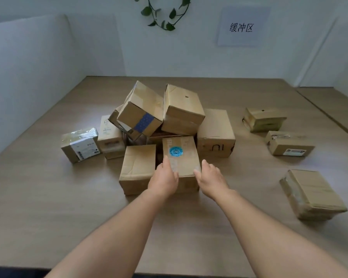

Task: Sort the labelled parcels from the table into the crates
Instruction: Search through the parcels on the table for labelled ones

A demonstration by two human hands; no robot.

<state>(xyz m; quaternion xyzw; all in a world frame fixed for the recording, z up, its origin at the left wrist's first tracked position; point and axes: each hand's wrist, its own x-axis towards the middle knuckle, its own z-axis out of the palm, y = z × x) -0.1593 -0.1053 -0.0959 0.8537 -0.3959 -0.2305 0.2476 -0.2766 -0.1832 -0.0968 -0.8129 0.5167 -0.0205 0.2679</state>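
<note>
On a wooden table (48,197) against a white wall, both arms are stretched forward. The left hand (164,180) and right hand (210,178) are clasped on the near corners of a blue-stickered parcel (186,157), fronting the piled boxes (161,113).

You face a wood-grain table (48,197) set against white walls (88,53). A paper sign (242,27) with dark characters hangs on the rear wall, right of a green vine (163,15). Lighting is even and soft.
</note>
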